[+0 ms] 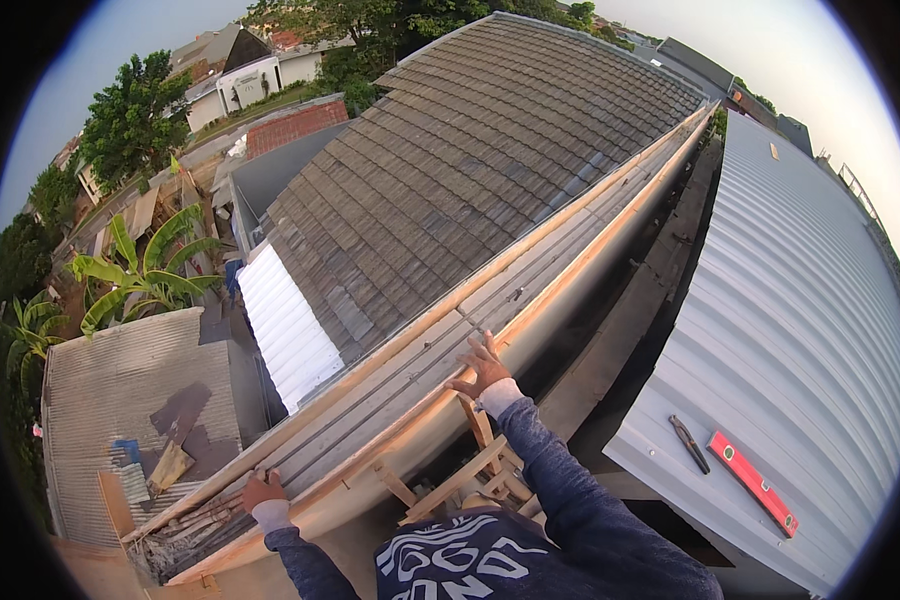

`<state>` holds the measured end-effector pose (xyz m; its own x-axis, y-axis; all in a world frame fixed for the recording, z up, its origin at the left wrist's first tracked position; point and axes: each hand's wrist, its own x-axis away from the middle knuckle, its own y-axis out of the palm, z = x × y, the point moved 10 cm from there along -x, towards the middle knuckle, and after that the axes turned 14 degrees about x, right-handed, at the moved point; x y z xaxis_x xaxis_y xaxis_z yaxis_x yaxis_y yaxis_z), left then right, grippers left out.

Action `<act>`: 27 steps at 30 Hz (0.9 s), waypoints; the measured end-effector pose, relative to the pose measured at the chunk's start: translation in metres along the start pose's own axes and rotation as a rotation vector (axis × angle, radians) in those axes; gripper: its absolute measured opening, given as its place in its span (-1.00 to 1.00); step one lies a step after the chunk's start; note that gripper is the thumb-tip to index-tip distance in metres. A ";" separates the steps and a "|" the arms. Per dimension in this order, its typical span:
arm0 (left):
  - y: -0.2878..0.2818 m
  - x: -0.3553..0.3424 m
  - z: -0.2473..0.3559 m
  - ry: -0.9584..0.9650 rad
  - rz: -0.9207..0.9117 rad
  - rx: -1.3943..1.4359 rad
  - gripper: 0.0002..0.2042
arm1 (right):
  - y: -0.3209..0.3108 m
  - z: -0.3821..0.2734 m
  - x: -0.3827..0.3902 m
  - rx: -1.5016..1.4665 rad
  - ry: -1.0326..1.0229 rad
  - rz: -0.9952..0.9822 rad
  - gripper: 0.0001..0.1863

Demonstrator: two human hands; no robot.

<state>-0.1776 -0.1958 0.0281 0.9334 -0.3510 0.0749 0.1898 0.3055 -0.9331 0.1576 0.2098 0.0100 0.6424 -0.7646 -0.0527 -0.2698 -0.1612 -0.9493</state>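
My right hand (482,370) lies with its fingers spread on the upper edge of a long orange-brown wooden board (560,312). Lower down to the left, my left hand (263,489) is bunched up at the end of a grey channelled strip (370,425). What its fingers grip, if anything, is hidden. This strip runs between the outer board and a second wooden batten (510,270) along the roof edge. Below the left hand, thin sticks and debris (195,525) fill the channel's near end.
A brown tiled roof (460,150) slopes up beyond the batten. On the right, a corrugated metal roof (770,330) carries a red spirit level (753,484) and a dark slim tool (688,444). A deep gap (610,330) separates the roofs. Wooden scaffolding (470,475) stands below me.
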 end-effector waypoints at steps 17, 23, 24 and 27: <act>0.005 0.002 -0.012 -0.016 0.020 0.115 -0.60 | -0.005 -0.002 0.001 0.044 -0.003 -0.021 -0.30; -0.002 0.005 -0.007 0.017 0.059 0.118 -0.56 | -0.001 0.003 -0.001 0.035 0.002 -0.003 -0.33; 0.000 0.005 -0.007 0.014 0.054 0.105 -0.55 | -0.003 0.002 -0.001 0.018 -0.006 0.017 -0.34; 0.004 0.003 -0.007 -0.010 0.026 0.075 -0.54 | -0.005 0.002 0.000 0.019 -0.001 0.020 -0.35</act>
<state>-0.1758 -0.2016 0.0221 0.9412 -0.3333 0.0547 0.1872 0.3799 -0.9059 0.1606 0.2122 0.0139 0.6376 -0.7670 -0.0721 -0.2687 -0.1337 -0.9539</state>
